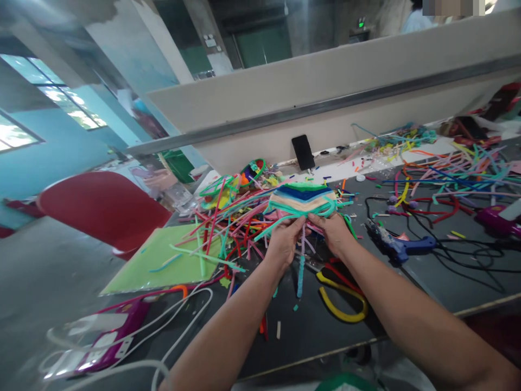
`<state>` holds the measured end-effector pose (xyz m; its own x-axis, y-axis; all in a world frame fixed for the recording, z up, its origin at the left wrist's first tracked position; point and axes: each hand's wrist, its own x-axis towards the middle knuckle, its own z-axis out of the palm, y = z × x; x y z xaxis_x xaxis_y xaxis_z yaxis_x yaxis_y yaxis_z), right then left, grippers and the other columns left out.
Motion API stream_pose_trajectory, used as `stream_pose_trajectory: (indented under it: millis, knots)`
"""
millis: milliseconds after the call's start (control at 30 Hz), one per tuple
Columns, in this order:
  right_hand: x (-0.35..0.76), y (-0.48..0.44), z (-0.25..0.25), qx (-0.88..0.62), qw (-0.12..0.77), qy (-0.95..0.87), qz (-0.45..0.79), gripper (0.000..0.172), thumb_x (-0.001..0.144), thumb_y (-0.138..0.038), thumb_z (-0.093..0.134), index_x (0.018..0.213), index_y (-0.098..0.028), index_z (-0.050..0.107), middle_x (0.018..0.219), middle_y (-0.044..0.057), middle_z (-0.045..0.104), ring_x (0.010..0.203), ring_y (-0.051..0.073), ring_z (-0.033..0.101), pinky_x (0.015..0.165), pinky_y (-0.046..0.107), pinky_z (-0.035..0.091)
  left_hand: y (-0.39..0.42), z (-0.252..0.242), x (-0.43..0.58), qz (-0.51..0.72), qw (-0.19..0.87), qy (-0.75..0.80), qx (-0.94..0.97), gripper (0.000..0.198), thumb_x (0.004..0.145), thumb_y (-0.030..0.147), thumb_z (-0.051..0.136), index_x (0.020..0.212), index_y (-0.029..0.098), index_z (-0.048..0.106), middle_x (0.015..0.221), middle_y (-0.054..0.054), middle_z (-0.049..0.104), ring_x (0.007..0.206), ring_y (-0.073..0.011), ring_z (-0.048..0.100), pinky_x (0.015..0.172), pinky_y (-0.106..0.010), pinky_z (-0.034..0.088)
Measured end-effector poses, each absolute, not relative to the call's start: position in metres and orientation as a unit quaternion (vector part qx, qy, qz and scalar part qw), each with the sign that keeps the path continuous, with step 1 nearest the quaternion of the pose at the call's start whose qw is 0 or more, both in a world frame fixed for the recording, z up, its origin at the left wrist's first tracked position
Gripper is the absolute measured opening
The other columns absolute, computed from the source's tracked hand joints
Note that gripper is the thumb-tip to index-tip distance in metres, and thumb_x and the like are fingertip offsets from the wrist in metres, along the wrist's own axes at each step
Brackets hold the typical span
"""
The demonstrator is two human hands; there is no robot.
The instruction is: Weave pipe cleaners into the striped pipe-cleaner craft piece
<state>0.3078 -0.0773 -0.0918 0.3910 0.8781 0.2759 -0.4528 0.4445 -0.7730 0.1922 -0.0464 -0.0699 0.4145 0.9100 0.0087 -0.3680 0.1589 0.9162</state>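
Pinching striped chenille-stem panel (302, 199) in left hand (286, 239) and right hand (334, 231); possibly risking distortion through uneven pressure.

Bare worktop (311, 332) near the front edge between the forearms (238, 309) affords passage. Pipe cleaners (244, 215) obstruct the left; a yellow-handled tool (345, 316), blue glue gun (413, 246) and black cables (443, 248) obstruct the right.

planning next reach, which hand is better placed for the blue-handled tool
Probably the right hand: it's nearer the blue-handled tool, though busy holding the striped piece with the left hand.
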Motion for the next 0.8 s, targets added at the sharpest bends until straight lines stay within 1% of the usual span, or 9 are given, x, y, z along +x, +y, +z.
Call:
stream_pose_trajectory:
  millis: [133,300,400,633,800]
  knots:
    - [0.306,-0.0779,-0.0903,-0.292,0.776,-0.348,0.438,0.029,0.061,-0.029,0.079,0.088,-0.023,0.07,0.096,0.001,0.072,0.092,0.021,0.065,0.092,0.038,0.045,-0.0477,-0.0665,0.1931,0.473,0.694,0.29,0.46,0.027,0.057,0.027,0.081,0.076,0.012,0.069,0.069,-0.001,0.067,0.052,-0.0086,0.057,0.054,-0.022,0.047]
    - [0.3049,-0.0778,-0.0906,-0.314,0.79,-0.319,0.419,0.032,0.06,-0.028,0.079,0.09,-0.022,0.071,0.092,0.002,0.072,0.087,0.02,0.066,0.087,0.036,0.047,-0.0506,-0.0624,0.1941,0.489,0.685,0.295,0.451,0.024,0.057,0.026,0.081,0.069,0.012,0.066,0.061,0.001,0.064,0.05,-0.008,0.057,0.053,-0.02,0.045]
    - [0.3048,-0.0785,-0.0892,-0.333,0.803,-0.293,0.397,0.026,0.06,-0.029,0.079,0.084,-0.022,0.07,0.087,0.0,0.072,0.083,0.018,0.064,0.085,0.034,0.047,-0.0504,-0.0626,0.1939,0.493,0.677,0.295,0.46,0.023,0.058,0.026,0.08,0.068,0.012,0.066,0.06,0.001,0.063,0.049,-0.0079,0.056,0.052,-0.019,0.043]
    - [0.3071,-0.0819,-0.0852,-0.351,0.801,-0.287,0.39,0.017,0.061,-0.029,0.078,0.072,-0.02,0.068,0.067,-0.004,0.065,0.062,0.011,0.055,0.069,0.027,0.045,-0.0471,-0.0653,0.192,0.484,0.673,0.293,0.476,0.021,0.062,0.028,0.078,0.065,0.012,0.063,0.055,0.001,0.06,0.048,-0.0084,0.055,0.049,-0.019,0.04]
    - [0.3101,-0.0802,-0.0888,-0.345,0.808,-0.282,0.385,0.018,0.063,-0.033,0.077,0.066,-0.019,0.066,0.061,-0.004,0.061,0.058,0.01,0.051,0.066,0.027,0.042,-0.0467,-0.0648,0.1913,0.482,0.671,0.287,0.485,0.021,0.063,0.027,0.077,0.064,0.012,0.062,0.055,0.001,0.059,0.047,-0.0087,0.055,0.048,-0.02,0.041]
